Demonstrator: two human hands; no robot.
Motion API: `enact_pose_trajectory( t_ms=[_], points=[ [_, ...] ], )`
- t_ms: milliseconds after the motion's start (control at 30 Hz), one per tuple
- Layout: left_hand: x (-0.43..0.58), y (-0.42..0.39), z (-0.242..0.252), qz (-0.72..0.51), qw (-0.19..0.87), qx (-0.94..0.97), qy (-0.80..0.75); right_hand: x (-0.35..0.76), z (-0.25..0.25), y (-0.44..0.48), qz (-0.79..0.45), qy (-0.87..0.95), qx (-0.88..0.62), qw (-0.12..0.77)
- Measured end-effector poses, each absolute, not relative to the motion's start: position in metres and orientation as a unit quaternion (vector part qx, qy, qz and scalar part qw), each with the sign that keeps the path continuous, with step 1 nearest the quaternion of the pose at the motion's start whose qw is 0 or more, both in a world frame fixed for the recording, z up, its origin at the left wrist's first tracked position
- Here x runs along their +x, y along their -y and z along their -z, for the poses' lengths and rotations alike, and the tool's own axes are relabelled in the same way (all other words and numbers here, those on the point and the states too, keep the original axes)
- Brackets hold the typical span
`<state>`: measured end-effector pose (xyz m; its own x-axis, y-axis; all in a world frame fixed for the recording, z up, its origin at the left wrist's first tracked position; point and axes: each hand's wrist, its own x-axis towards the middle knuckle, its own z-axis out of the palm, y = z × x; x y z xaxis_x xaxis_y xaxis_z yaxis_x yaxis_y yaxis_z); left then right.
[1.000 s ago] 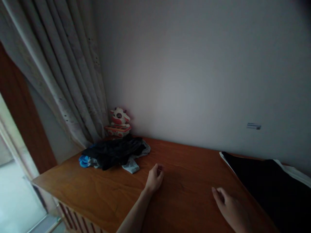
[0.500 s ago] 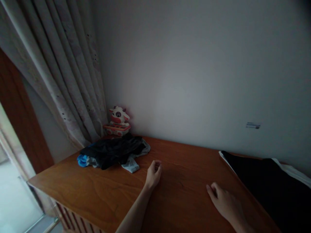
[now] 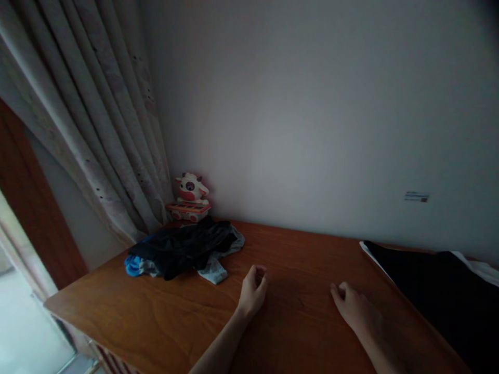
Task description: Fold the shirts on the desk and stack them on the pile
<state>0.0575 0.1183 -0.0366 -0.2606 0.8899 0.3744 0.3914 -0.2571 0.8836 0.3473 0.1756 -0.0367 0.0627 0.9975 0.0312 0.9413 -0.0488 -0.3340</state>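
My left hand rests on the brown wooden table top, its fingers loosely curled and the thumb held apart from them. Nothing shows in it. Just beyond it to the left lies a crumpled heap of clothes: a black garment on top, a grey piece sticking out nearest my hand, and a bright blue piece at the far side. Farther right, my right hand is also on the table, fingers bent, a gap between thumb and forefinger, nothing visible in it. A flat black cloth with white edges lies to its right.
A cow-shaped toy with a keyboard stands in the back corner behind the clothes. A patterned curtain hangs at the left. The grey wall with a small label closes off the table's back edge.
My right hand has moved slightly away from me, and the left hand has shifted a little right and nearer. The camera view has turned slightly. The clothes lie as before.
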Motion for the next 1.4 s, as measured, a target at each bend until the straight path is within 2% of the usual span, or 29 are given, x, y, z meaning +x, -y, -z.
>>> enact_pose_trajectory(
  t_ms=[133, 333, 467, 567, 667, 867, 1033, 1167, 1233, 1333, 1400],
  points=[
    [0.022, -0.106, 0.005, -0.506, 0.156, 0.613, -0.587, 0.357, 0.049, -0.179, -0.133, 0.665, -0.710, 0.193],
    [-0.075, -0.102, -0.068, -0.457, -0.053, 0.560, -0.689, 0.363, 0.060, -0.185, -0.175, 0.680, -0.663, 0.260],
    [-0.118, -0.100, -0.088, -0.378, -0.083, 0.485, -0.785, 0.364, 0.062, -0.186, -0.189, 0.678, -0.656, 0.271],
    [-0.135, -0.101, -0.088, -0.351, -0.042, 0.451, -0.820, 0.365, 0.062, -0.185, -0.199, 0.677, -0.657, 0.265],
    [-0.147, -0.106, -0.093, -0.387, 0.009, 0.409, -0.826, 0.365, 0.060, -0.182, -0.198, 0.682, -0.651, 0.268],
    [-0.152, -0.119, -0.140, -0.572, 0.122, 0.298, -0.754, 0.360, 0.050, -0.175, -0.195, 0.676, -0.656, 0.272],
    [-0.116, -0.132, -0.201, -0.719, 0.145, 0.265, -0.626, 0.359, 0.049, -0.177, -0.206, 0.660, -0.656, 0.303],
    [-0.051, -0.134, -0.243, -0.780, 0.185, 0.333, -0.496, 0.354, 0.052, -0.179, -0.242, 0.632, -0.617, 0.403],
    [-0.010, -0.130, -0.255, -0.785, 0.257, 0.384, -0.413, 0.348, 0.052, -0.179, -0.260, 0.610, -0.575, 0.478],
    [0.049, -0.127, -0.253, -0.746, 0.394, 0.448, -0.295, 0.336, 0.048, -0.175, -0.299, 0.582, -0.486, 0.579],
    [0.081, -0.132, -0.232, -0.716, 0.458, 0.453, -0.268, 0.331, 0.044, -0.172, -0.357, 0.577, -0.408, 0.611]
  ],
)
